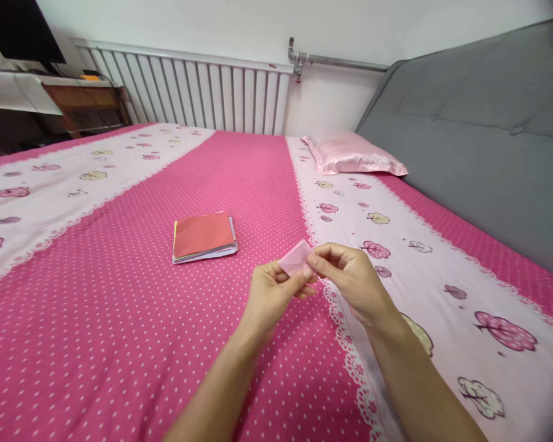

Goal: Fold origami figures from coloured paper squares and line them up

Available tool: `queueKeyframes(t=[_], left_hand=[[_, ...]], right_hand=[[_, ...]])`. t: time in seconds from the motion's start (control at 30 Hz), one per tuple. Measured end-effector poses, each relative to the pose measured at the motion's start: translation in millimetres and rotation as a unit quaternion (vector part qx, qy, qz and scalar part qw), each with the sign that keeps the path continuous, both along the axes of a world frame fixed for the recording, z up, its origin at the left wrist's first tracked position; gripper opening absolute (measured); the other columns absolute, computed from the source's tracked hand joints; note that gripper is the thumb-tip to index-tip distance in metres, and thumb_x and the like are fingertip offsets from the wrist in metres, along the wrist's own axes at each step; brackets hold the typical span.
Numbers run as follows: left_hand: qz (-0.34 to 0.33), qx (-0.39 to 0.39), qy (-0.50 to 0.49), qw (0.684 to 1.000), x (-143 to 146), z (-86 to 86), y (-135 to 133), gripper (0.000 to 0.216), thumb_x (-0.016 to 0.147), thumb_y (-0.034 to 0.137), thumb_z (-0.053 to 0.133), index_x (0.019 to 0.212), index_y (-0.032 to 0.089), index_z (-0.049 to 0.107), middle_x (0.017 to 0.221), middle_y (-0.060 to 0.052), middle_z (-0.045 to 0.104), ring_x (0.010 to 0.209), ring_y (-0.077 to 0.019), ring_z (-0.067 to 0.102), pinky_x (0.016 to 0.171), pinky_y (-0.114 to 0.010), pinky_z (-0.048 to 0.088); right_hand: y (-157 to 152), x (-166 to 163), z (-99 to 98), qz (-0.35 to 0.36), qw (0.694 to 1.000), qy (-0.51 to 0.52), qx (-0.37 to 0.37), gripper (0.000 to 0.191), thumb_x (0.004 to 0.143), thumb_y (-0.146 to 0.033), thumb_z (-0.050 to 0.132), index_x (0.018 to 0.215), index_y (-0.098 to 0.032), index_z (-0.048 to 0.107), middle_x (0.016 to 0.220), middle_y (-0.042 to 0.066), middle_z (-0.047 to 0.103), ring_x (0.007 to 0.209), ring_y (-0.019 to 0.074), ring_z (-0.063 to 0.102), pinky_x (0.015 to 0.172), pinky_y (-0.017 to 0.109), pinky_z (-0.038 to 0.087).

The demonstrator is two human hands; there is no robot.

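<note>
You hold a small pink paper (295, 258) just above the dotted bedsheet (120, 307), near the stack of coloured sheets (204, 237), and I judge you are in the middle of folding it. Your left hand (271, 291) and right hand (350, 276) both pinch it, the fingers (316, 264) closed on its edges. Any further crease asks for aligned edges and a firm pinch.

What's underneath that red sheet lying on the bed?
More sheets in a stack: yellow edges show at the left, pale ones along the near side. The red sheet covers their faces. Beneath lies the bedspread. The left hand and right hand pinch pink paper nearby.
</note>
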State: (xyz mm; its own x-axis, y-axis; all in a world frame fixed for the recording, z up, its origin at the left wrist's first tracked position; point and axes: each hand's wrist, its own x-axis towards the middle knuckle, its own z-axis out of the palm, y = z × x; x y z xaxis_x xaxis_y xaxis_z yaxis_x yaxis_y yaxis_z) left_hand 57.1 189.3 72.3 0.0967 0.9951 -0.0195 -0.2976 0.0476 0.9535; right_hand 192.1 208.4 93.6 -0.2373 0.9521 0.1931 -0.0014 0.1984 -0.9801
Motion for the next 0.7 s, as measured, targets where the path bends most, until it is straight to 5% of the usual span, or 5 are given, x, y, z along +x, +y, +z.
queueKeyframes(t=[0.4, 0.7], left_hand=[[0.042, 0.101, 0.161, 0.981, -11.0, 2.1, 0.7, 0.03, 0.076, 0.04, 0.061, 0.062, 0.013, 0.06, 0.053, 0.001, 0.054, 0.049, -0.0075, 0.046, 0.047, -0.019, 0.034], [-0.002, 0.149, 0.173, 0.974, -11.0, 4.6, -3.9, 0.032, 0.082, 0.036, 0.053, 0.061, 0.013, 0.056, 0.053, 0.002, 0.045, 0.051, -0.0071, 0.041, 0.047, -0.019, 0.034]], right_hand=[[-2.0, 11.9, 12.6, 0.078, 0.983, -0.154, 0.058, 0.017, 0.083, -0.031, 0.054, 0.09, -0.02, 0.066, 0.076, 0.002, 0.062, 0.073, 0.0155, 0.055, 0.066, 0.03, 0.042], [-4.7, 5.1, 10.1, 0.052, 0.979, -0.16, 0.111, 0.019, 0.087, -0.03, 0.048, 0.076, -0.019, 0.058, 0.068, -0.001, 0.054, 0.064, 0.0111, 0.049, 0.06, 0.025, 0.039]])
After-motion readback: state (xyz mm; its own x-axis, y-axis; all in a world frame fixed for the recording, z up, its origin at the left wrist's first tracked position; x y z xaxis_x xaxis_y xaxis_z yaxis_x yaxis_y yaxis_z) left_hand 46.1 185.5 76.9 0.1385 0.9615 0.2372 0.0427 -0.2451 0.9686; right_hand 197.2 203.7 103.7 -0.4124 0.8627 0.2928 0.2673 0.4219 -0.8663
